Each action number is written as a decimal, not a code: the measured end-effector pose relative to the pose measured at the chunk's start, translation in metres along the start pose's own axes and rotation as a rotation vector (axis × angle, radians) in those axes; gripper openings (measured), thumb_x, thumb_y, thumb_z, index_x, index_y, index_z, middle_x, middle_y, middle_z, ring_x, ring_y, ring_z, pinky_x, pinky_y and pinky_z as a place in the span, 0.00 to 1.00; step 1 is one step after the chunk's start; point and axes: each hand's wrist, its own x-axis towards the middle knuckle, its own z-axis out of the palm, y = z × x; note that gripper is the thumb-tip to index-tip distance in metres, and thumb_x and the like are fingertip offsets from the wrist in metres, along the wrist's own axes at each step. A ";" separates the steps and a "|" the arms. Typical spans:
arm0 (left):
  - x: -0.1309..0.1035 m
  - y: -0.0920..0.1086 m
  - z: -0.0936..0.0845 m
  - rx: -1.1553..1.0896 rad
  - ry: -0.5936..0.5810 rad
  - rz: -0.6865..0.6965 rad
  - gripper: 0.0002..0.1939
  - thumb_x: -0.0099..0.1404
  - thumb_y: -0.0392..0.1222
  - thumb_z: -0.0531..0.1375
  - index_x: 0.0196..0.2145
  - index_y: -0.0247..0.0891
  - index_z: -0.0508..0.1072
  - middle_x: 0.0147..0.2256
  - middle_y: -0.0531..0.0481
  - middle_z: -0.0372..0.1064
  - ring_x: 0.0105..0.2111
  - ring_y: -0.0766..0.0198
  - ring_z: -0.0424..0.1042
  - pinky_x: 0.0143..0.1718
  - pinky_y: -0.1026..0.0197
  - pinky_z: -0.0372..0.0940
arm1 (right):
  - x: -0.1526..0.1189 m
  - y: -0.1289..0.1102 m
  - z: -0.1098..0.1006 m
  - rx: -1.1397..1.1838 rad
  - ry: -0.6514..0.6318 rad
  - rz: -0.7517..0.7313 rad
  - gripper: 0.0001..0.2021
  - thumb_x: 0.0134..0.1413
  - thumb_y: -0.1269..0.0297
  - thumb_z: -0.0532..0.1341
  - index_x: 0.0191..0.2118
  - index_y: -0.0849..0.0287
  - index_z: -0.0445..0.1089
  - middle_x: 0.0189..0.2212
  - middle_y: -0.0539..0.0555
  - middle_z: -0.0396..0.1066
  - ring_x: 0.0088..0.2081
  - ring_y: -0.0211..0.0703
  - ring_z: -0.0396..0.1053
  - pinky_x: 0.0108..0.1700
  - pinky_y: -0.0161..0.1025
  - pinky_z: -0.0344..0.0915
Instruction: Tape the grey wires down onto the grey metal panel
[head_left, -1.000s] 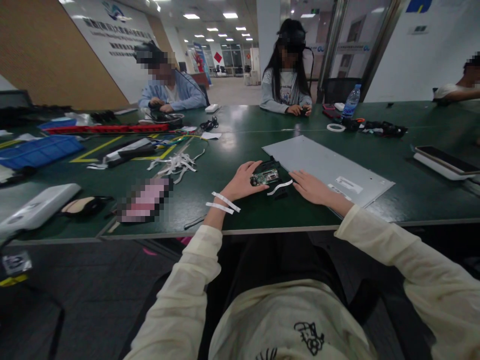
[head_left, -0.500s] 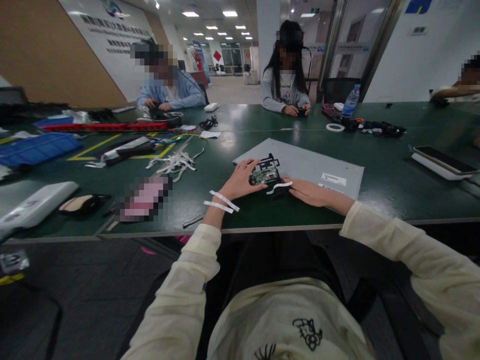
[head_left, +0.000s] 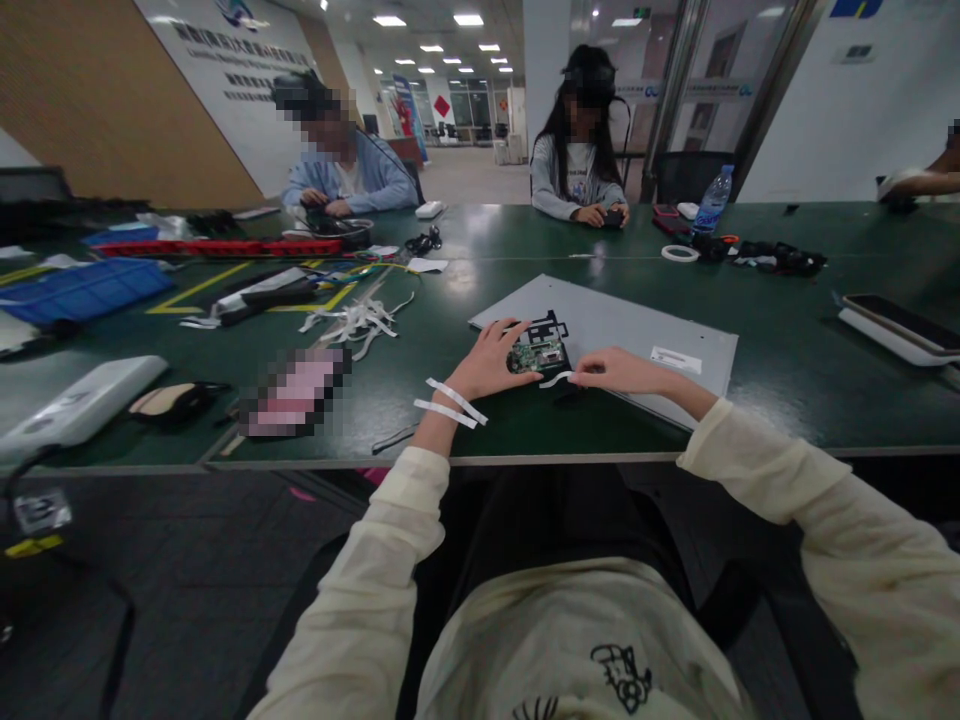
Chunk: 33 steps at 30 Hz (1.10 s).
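Note:
A small black device with a green circuit board (head_left: 541,356) rests over the near edge of a flat grey panel (head_left: 637,325). My left hand (head_left: 487,362) wraps round the device's left side, thumb below and fingers above. White strips (head_left: 450,402) cross the left wrist. At the device's lower right corner, my right hand (head_left: 611,370) pinches the end of a short white strip (head_left: 553,380). A dark item lies in shadow just below that strip; I cannot make it out.
White strips (head_left: 360,318) lie piled left of the panel, near a pink phone (head_left: 296,392). Further left are a mouse (head_left: 176,402), a white power bank-like box (head_left: 82,402) and a blue tray (head_left: 86,290). Two people sit across the green table. A bottle (head_left: 712,203) stands far right.
My right hand has lifted from lying flat beside the device into a pinch on the white strip. My left hand keeps its hold. The whole view has shifted slightly.

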 end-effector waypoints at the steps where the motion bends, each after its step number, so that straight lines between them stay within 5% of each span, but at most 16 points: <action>1: 0.000 0.000 0.000 -0.001 0.003 0.005 0.47 0.55 0.64 0.62 0.65 0.41 0.52 0.63 0.40 0.49 0.63 0.44 0.48 0.65 0.45 0.47 | 0.001 -0.001 0.000 -0.019 0.001 -0.003 0.25 0.57 0.41 0.53 0.35 0.60 0.73 0.31 0.52 0.72 0.33 0.42 0.67 0.37 0.37 0.59; 5: -0.001 -0.003 0.003 0.009 0.008 0.013 0.47 0.54 0.64 0.61 0.65 0.42 0.53 0.63 0.40 0.49 0.63 0.44 0.48 0.65 0.44 0.46 | 0.004 0.001 0.003 0.029 0.022 -0.013 0.21 0.56 0.45 0.56 0.31 0.60 0.72 0.28 0.51 0.71 0.31 0.40 0.65 0.37 0.37 0.58; 9: -0.001 -0.006 0.006 0.016 0.014 0.013 0.47 0.54 0.65 0.61 0.65 0.43 0.53 0.62 0.41 0.50 0.63 0.43 0.49 0.64 0.42 0.46 | 0.002 0.001 0.003 0.324 0.007 -0.006 0.19 0.53 0.46 0.59 0.30 0.60 0.71 0.27 0.51 0.69 0.31 0.39 0.65 0.38 0.37 0.60; 13: -0.001 -0.009 0.008 0.012 0.013 0.020 0.47 0.54 0.66 0.61 0.65 0.42 0.53 0.62 0.39 0.50 0.63 0.43 0.49 0.64 0.42 0.48 | 0.005 0.023 -0.022 0.585 0.347 0.092 0.18 0.54 0.45 0.58 0.36 0.57 0.68 0.35 0.53 0.72 0.41 0.43 0.70 0.46 0.40 0.63; 17: -0.002 -0.010 0.008 0.000 0.013 0.013 0.48 0.54 0.67 0.61 0.65 0.42 0.52 0.63 0.40 0.49 0.63 0.42 0.48 0.64 0.41 0.48 | 0.015 0.084 -0.053 0.127 0.735 0.452 0.16 0.56 0.52 0.56 0.45 0.57 0.65 0.43 0.59 0.71 0.46 0.51 0.69 0.52 0.50 0.60; 22: -0.004 -0.008 0.005 -0.006 0.001 0.004 0.48 0.54 0.67 0.60 0.65 0.43 0.52 0.63 0.40 0.49 0.63 0.42 0.48 0.64 0.41 0.48 | 0.022 0.149 -0.051 -0.254 0.759 0.805 0.25 0.54 0.58 0.54 0.55 0.64 0.54 0.48 0.70 0.67 0.52 0.64 0.64 0.54 0.64 0.53; 33: -0.005 -0.008 0.003 0.011 0.031 0.011 0.48 0.54 0.67 0.61 0.65 0.42 0.52 0.63 0.39 0.49 0.63 0.42 0.48 0.64 0.40 0.47 | 0.028 0.174 -0.042 -0.377 0.724 0.754 0.25 0.54 0.54 0.51 0.55 0.60 0.54 0.47 0.68 0.68 0.53 0.67 0.62 0.52 0.72 0.48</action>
